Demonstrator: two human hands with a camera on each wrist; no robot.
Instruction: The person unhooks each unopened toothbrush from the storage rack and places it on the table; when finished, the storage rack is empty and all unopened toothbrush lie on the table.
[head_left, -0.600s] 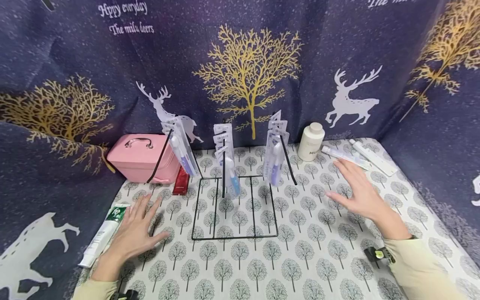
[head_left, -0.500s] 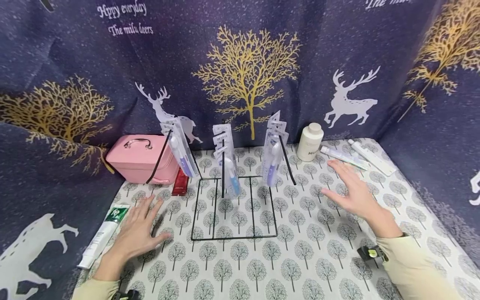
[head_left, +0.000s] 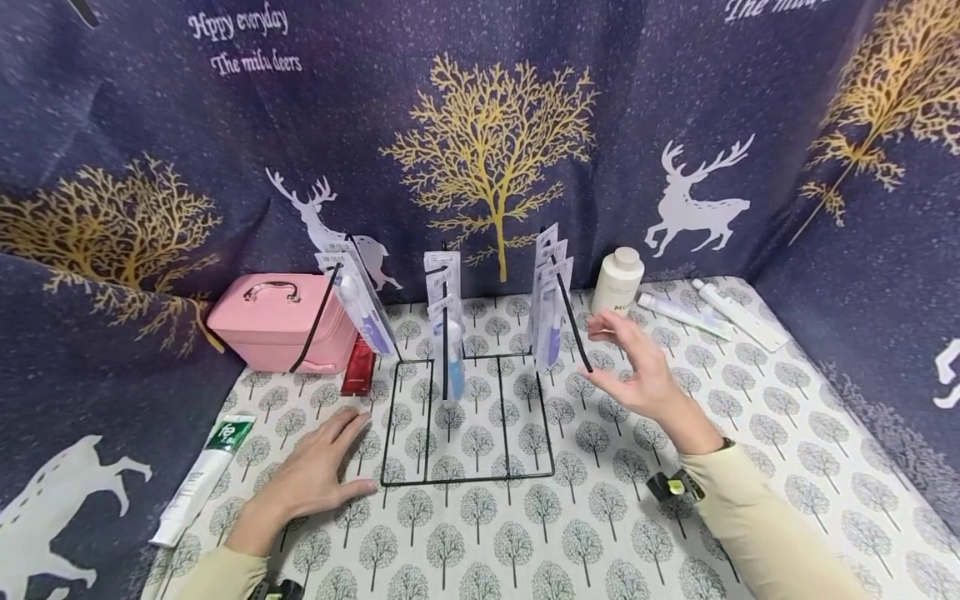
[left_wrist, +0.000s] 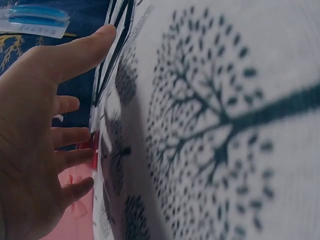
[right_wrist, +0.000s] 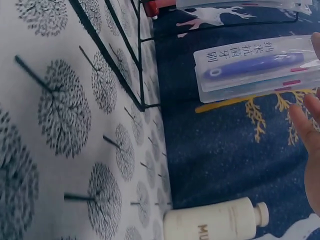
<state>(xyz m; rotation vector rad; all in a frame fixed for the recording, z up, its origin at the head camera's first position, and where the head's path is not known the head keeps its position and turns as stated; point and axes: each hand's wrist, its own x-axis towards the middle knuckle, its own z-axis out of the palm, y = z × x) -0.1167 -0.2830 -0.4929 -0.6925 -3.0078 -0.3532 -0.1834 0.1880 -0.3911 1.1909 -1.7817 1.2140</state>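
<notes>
A black wire rack (head_left: pixel 468 477) stands mid-table, with packaged toothbrushes hanging from its three arms. The right-hand group of toothbrushes (head_left: pixel 551 325) has purple handles, and one toothbrush (right_wrist: pixel 255 66) shows large in the right wrist view. My right hand (head_left: pixel 637 367) is just right of that arm's tip, fingers bent loosely and holding nothing. My left hand (head_left: pixel 307 475) is low over the cloth, left of the rack's front corner, thumb spread from the fingers and palm bare in the left wrist view. Toothbrushes also hang in the middle (head_left: pixel 453 342) and on the left (head_left: pixel 363 308).
Behind the left arm sits a pink case (head_left: pixel 281 321), with a red packet (head_left: pixel 358 367) beside it. A green-and-white tube (head_left: pixel 202 479) lies at the left edge. At the back right are a cream bottle (head_left: pixel 618 279) and two tubes, one a white tube (head_left: pixel 738 315).
My right hand has moved left from beside the tubes to the rack's right arm. My left hand has shifted right, toward the rack's front left corner.
</notes>
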